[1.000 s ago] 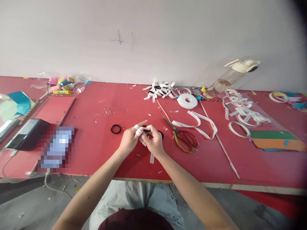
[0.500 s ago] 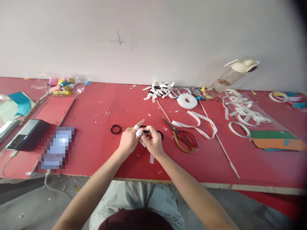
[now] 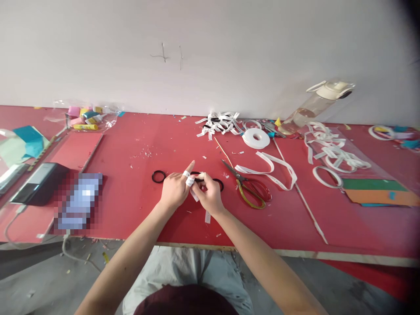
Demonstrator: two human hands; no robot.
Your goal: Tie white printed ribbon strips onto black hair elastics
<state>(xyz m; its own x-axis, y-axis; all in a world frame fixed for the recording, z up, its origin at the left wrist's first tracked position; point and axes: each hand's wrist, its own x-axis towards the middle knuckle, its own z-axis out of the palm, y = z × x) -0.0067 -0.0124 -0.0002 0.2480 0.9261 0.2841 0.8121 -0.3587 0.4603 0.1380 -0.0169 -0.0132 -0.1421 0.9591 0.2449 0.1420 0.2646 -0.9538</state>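
My left hand (image 3: 173, 189) is over the red table with its index finger stretched out and white printed ribbon (image 3: 189, 180) looped round its fingers. Pressed close beside it, my right hand (image 3: 210, 194) pinches the same ribbon with closed fingertips. A ribbon tail (image 3: 208, 217) shows below the right hand. Black band (image 3: 219, 183) shows behind the right fingers; its remaining part is hidden. To the left of my hands lies a black hair tie (image 3: 158, 176). Scissors (image 3: 248, 186) with red and yellow handles rest to the right, blades partly apart.
Cut ribbon (image 3: 285, 177), a white ribbon roll (image 3: 256, 138) and a pile of ribbon bows (image 3: 219, 124) lie beyond the scissors. A bottle (image 3: 315, 107) leans against the wall. A phone (image 3: 78, 201) and a black box-shaped device (image 3: 41, 183) with cables are at left.
My left index finger has tilted more upright, and the ribbon at the fingers has shifted slightly. Both hands stay in nearly the same place.
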